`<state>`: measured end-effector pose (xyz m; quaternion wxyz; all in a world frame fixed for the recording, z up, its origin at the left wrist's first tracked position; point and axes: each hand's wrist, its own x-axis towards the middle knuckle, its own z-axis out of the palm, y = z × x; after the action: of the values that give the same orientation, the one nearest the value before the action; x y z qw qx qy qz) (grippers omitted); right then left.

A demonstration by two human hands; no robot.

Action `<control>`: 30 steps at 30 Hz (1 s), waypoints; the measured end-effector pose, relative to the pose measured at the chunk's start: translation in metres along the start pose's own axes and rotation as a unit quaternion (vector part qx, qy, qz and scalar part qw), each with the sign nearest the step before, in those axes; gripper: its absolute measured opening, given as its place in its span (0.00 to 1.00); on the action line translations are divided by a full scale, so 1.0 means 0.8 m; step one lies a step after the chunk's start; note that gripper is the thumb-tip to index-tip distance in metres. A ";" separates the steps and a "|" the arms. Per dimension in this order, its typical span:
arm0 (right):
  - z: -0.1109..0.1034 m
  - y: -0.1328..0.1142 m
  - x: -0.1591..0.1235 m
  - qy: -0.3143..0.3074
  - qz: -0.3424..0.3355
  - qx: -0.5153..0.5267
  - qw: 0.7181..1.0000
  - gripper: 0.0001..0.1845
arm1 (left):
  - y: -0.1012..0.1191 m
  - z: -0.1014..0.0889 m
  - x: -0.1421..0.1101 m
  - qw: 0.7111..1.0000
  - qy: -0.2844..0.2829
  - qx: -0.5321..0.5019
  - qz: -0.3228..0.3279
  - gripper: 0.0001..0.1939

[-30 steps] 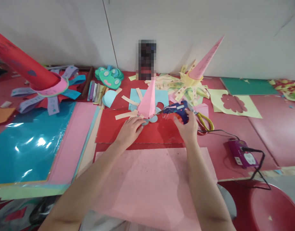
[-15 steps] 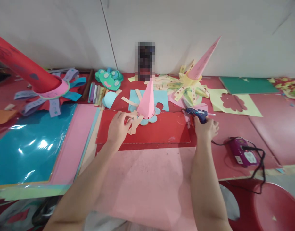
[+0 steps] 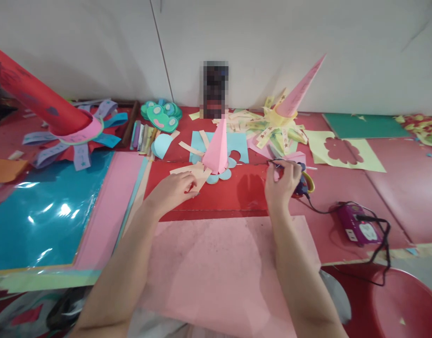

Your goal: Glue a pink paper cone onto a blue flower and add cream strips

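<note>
A pink paper cone (image 3: 216,155) stands upright in the centre on a light blue scalloped paper base (image 3: 224,175). Just left of it, my left hand (image 3: 173,188) hovers by or touches the peach paper strips (image 3: 200,177), its thumb and fingers apart and nothing seen between them. My right hand (image 3: 283,182) is at the right edge of the red board (image 3: 216,199), fingers bent with a gap between thumb and forefinger. Partly behind that hand lies a dark blue hot glue gun (image 3: 300,184), next to the yellow handle of scissors (image 3: 310,182).
A corded purple power box (image 3: 360,224) sits at right. Behind are a yellow-collared pink cone (image 3: 300,91) and a yellow sheet with a flower cutout (image 3: 367,159). At left are a red paper tube (image 3: 43,101), green frog cutouts (image 3: 161,116), markers (image 3: 141,137) and blue film (image 3: 43,206).
The glue gun went from beside the cone to the right and was put down. My right hand has let go and come back left. My left hand moved from the base to the strips.
</note>
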<state>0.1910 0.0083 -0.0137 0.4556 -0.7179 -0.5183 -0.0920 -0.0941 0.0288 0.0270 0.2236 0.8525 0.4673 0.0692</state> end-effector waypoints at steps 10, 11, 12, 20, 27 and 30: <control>0.009 -0.059 -0.011 -0.239 0.075 0.233 0.939 0.13 | -0.007 -0.003 -0.003 0.986 0.153 0.028 0.058 0.09; 0.009 -0.064 -0.010 -0.294 0.112 0.281 0.907 0.15 | -0.005 -0.003 -0.003 0.978 0.196 0.031 0.065 0.08; 0.009 -0.068 -0.009 -0.349 0.146 0.323 0.868 0.17 | -0.001 -0.002 -0.003 0.968 0.239 0.036 0.073 0.07; 0.003 -0.083 -0.027 -0.527 0.300 0.426 0.672 0.23 | 0.045 0.034 0.004 0.922 0.278 0.156 0.220 0.08; 0.007 -0.077 -0.035 -0.470 0.304 0.363 0.745 0.15 | 0.055 0.051 0.007 0.908 0.243 0.217 0.261 0.11; 0.010 -0.074 -0.040 -0.463 0.296 0.351 0.758 0.13 | 0.055 0.053 0.007 0.911 0.228 0.208 0.272 0.11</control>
<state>0.1248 -0.0039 -0.0041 0.3845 -0.5804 -0.4234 0.5796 -0.0434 -0.0004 0.0085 -0.0990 0.9350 0.2595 0.2207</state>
